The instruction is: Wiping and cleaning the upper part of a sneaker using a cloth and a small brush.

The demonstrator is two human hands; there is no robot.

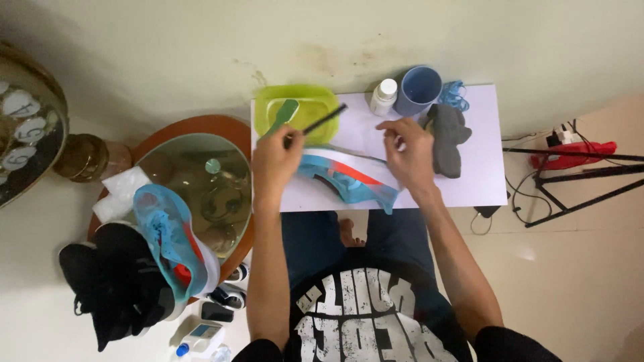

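Hiding part of shoe (pixel 349 181) — both wrists; brush (pixel 320 122) bristles unclear.

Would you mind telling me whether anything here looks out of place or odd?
One thing: the second blue sneaker lies tipped on its side atop dark clothing at the round glass table, apart from its mate on the white board.

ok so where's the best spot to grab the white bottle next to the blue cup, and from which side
Grip the white bottle around its body just below the cap, coming from its left. It stands upright at the back of the white board, and the blue cup sits close against its right side, leaving little finger room there. The right hand is nearest to it.
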